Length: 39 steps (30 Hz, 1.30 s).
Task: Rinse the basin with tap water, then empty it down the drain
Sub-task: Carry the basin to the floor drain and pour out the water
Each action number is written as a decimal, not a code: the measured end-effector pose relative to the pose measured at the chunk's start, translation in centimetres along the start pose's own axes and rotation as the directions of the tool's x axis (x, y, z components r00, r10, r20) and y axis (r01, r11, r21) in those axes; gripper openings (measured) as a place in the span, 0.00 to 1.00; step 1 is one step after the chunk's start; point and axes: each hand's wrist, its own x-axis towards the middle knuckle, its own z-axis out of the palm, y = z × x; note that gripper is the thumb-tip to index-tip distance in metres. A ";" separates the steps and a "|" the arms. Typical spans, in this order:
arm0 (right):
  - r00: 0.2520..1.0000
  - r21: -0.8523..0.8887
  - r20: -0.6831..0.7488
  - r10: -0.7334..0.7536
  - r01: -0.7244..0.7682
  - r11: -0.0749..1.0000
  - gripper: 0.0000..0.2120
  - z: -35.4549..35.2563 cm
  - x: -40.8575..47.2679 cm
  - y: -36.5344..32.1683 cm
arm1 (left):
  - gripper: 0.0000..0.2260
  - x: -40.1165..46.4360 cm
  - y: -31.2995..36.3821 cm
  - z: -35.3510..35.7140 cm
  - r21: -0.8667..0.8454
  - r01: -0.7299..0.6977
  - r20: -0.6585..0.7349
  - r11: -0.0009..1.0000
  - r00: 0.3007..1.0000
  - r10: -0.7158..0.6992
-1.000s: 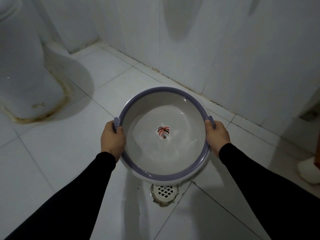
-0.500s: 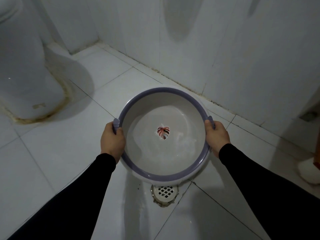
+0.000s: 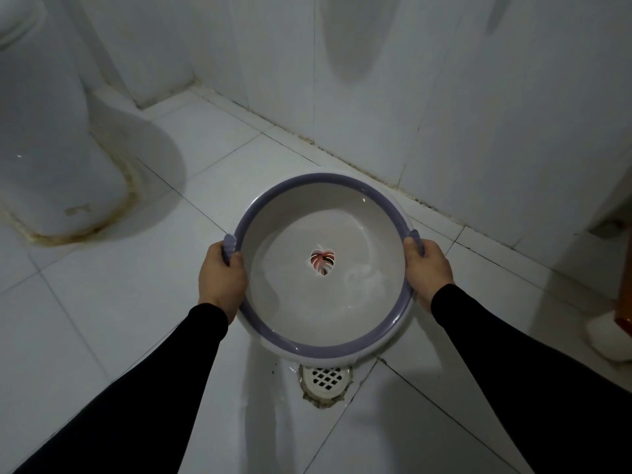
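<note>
1. Two hands hold the basin point(image 3: 325, 213) above the tiled floor point(image 3: 113, 302), one at each side handle.
2. Your left hand point(image 3: 223, 280) sits at nine o'clock on the basin; its fingers curl under the purple handle tab point(image 3: 229, 246) and the thumb lies over the rim, so the grip is closed around it.
3. Your right hand point(image 3: 428, 271) sits at three o'clock, curled the same way round the opposite tab point(image 3: 415, 239), thumb on top of the rim.
4. Both black sleeves point(image 3: 513, 371) reach in from the bottom of the view.
5. The basin is round, pale inside with a purple rim, and is held close to level. A shallow pool of clear water point(image 3: 359, 282) lies in its bottom, with ripples and reflections toward four o'clock from the centre.
6. A leaf print point(image 3: 321, 263) in pink and dark stripes marks the middle of the basin's bottom, under the water.
7. At six o'clock from the basin, just past its near rim, the floor drain point(image 3: 326, 379) shows its white grate, and the tiles around it look wet.
8. At ten o'clock, well apart from the basin, stands the toilet base point(image 3: 58, 186) with a stained seam along the floor.
</note>
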 end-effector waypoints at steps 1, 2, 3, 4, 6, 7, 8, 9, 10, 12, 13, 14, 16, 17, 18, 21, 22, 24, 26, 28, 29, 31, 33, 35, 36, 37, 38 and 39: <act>1.000 0.003 0.001 0.000 0.000 1.000 0.19 0.0 0.0 0.0 | 0.15 0.0 0.0 0.0 -0.003 0.006 0.001 1.000 1.000 -0.006; 1.000 0.002 -0.001 -0.002 0.002 1.000 0.19 0.0 0.0 0.0 | 0.14 0.1 -0.1 0.0 -0.003 0.013 0.001 1.000 1.000 -0.013; 1.000 -0.002 -0.005 -0.006 0.006 1.000 0.19 0.0 -0.1 0.0 | 0.13 0.1 -0.1 0.0 -0.005 0.021 0.001 1.000 1.000 -0.021; 1.000 -0.005 -0.007 -0.008 0.008 1.000 0.19 0.0 -0.1 0.0 | 0.12 0.1 -0.2 0.0 -0.011 0.033 0.003 0.999 0.999 -0.033; 1.000 -0.003 -0.005 -0.005 0.005 1.000 0.18 0.0 -0.1 0.1 | 0.11 0.1 -0.2 0.1 -0.043 0.062 0.005 0.997 0.998 -0.062; 1.000 -0.002 -0.004 -0.004 0.004 1.000 0.18 -0.1 -0.1 0.1 | 0.13 0.1 -0.1 0.1 -0.058 0.074 -0.001 0.996 0.997 -0.074; 1.000 -0.002 -0.003 -0.003 0.003 1.000 0.18 -0.1 -0.1 0.1 | 0.14 0.0 0.0 0.1 -0.063 0.081 -0.010 0.995 0.997 -0.082; 1.000 -0.001 -0.002 -0.002 0.002 1.000 0.18 -0.1 -0.1 0.1 | 0.15 0.0 0.1 0.2 -0.057 0.083 -0.021 0.995 0.996 -0.084; 1.000 0.002 0.000 0.000 0.000 1.000 0.18 -0.1 -0.1 0.1 | 0.17 0.1 0.2 0.2 -0.044 0.082 -0.032 0.996 0.996 -0.084; 1.000 0.009 0.005 0.004 -0.004 1.000 0.18 -0.1 -0.1 0.1 | 0.19 0.2 0.3 0.2 -0.014 0.081 -0.049 0.997 0.995 -0.082; 1.000 0.010 0.007 0.007 -0.007 1.000 0.18 -0.1 -0.1 0.1 | 0.20 0.2 0.3 0.2 -0.008 0.079 -0.055 0.997 0.995 -0.080; 1.000 0.011 0.007 0.008 -0.008 1.000 0.19 -0.1 -0.2 0.1 | 0.20 0.3 0.2 0.2 -0.009 0.076 -0.056 0.997 0.995 -0.077; 1.000 0.009 0.001 0.006 -0.006 1.000 0.18 0.0 -0.2 0.1 | 0.20 0.3 0.2 0.2 -0.010 0.065 -0.055 0.998 0.996 -0.066; 1.000 0.010 -0.002 0.005 -0.005 1.000 0.18 -0.1 -0.1 0.1 | 0.20 0.3 0.1 0.1 -0.005 0.059 -0.054 0.998 0.997 -0.060; 1.000 0.012 -0.003 0.005 -0.005 1.000 0.18 -0.1 -0.2 0.1 | 0.20 0.3 0.1 0.1 0.000 0.056 -0.055 0.998 0.997 -0.056; 1.000 0.016 -0.002 0.008 -0.008 1.000 0.18 -0.1 -0.2 0.1 | 0.20 0.2 0.1 0.1 0.003 0.050 -0.060 0.999 0.997 -0.050; 1.000 0.016 -0.002 0.010 -0.010 1.000 0.18 -0.1 -0.2 0.0 | 0.20 0.2 0.1 0.1 0.004 0.046 -0.061 0.999 0.997 -0.045; 1.000 0.010 -0.013 0.007 -0.007 1.000 0.21 0.0 -0.2 -0.1 | 0.19 0.2 0.0 0.1 0.003 0.035 -0.060 0.999 0.998 -0.035; 0.999 0.010 -0.030 0.015 -0.015 1.000 0.21 0.0 -0.1 -0.2 | 0.19 0.1 0.0 0.1 0.002 0.028 -0.063 1.000 0.998 -0.028; 0.999 0.009 -0.034 0.027 -0.026 1.000 0.19 0.1 0.2 -0.1 | 0.19 0.1 0.0 0.1 -0.001 0.028 -0.070 1.000 0.997 -0.028; 0.999 0.004 -0.033 0.029 -0.029 1.000 0.20 0.1 0.2 -0.1 | 0.19 0.0 0.0 0.1 -0.008 0.031 -0.071 0.999 0.997 -0.031; 0.999 -0.005 -0.034 0.032 -0.032 0.999 0.23 0.1 0.3 0.0 | 0.19 0.0 -0.1 0.1 -0.015 0.036 -0.073 0.999 0.997 -0.037; 0.999 -0.009 -0.034 0.037 -0.037 0.999 0.24 0.1 0.3 0.0 | 0.19 0.0 -0.2 0.0 -0.012 0.037 -0.074 0.999 0.997 -0.038; 0.999 -0.016 -0.034 0.040 -0.040 0.999 0.24 0.1 0.3 0.1 | 0.19 -0.1 -0.2 0.0 -0.020 0.039 -0.072 0.999 0.997 -0.041; 0.999 -0.019 -0.034 0.041 -0.042 0.999 0.24 0.1 0.3 0.1 | 0.20 -0.1 -0.1 0.0 -0.024 0.039 -0.071 0.999 0.997 -0.041; 0.999 -0.020 -0.034 0.043 -0.043 0.999 0.24 0.1 0.3 0.1 | 0.20 -0.1 -0.1 0.0 -0.027 0.038 -0.072 0.999 0.997 -0.040; 0.998 -0.018 -0.035 0.043 -0.044 0.999 0.24 0.1 0.3 0.1 | 0.19 -0.1 -0.1 0.0 -0.027 0.037 -0.073 0.999 0.997 -0.039; 0.998 -0.018 -0.034 0.043 -0.044 0.999 0.24 0.1 0.3 0.1 | 0.19 -0.2 -0.1 0.0 -0.027 0.036 -0.075 0.999 0.996 -0.038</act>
